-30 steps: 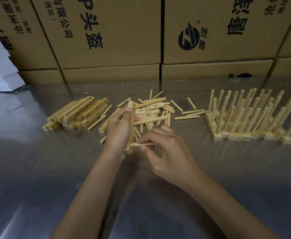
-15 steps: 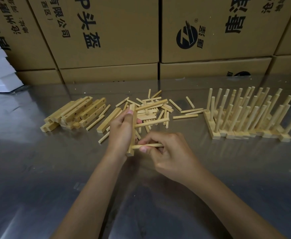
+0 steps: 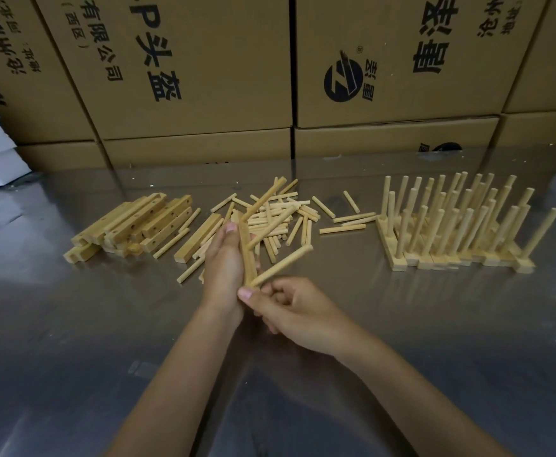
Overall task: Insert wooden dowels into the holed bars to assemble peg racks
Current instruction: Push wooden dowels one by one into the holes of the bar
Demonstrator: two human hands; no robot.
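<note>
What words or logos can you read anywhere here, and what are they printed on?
"头盔", after a cut-off "P": left-centre cardboard box.
"有限公司": same box, small.
Round black logo: right-centre cardboard box.
"唐": same box; the rest is cropped.
Small address lines: too blurred.

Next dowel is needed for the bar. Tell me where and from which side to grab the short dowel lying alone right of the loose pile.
Pinch the lone dowel across its middle, coming straight down from above. It lies flat on the metal table, apart from the loose pile and the finished racks, so both long sides look free for fingertips. The right hand looks nearer, but it holds the inserted dowel.
</note>
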